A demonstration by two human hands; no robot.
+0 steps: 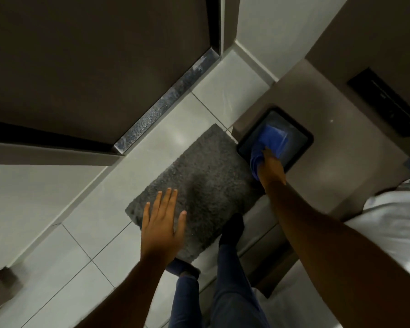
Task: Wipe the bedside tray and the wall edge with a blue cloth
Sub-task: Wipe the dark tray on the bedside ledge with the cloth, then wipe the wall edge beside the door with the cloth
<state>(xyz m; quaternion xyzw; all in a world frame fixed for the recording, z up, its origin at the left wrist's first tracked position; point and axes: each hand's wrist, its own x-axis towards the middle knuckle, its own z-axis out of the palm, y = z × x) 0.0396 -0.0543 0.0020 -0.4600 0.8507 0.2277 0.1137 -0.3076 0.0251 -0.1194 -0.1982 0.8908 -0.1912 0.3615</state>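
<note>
A small black tray (301, 136) with rounded corners rests on the grey-brown bedside surface (336, 166), right of centre. My right hand (271, 170) grips a bunched blue cloth (273, 139) that lies spread inside the tray; part of the cloth hangs over the tray's near-left rim. My left hand (162, 227) hovers in the air above the floor mat with its fingers spread and nothing in it. The pale wall edge (253, 60) runs behind the bedside surface at the upper middle.
A grey shaggy mat (199, 181) lies on the pale tiled floor (81, 268), with my legs and feet (230, 233) on it. A dark door (92, 67) with a metal threshold strip stands at upper left. White bedding (393, 221) lies at right, a black panel (386, 102) at upper right.
</note>
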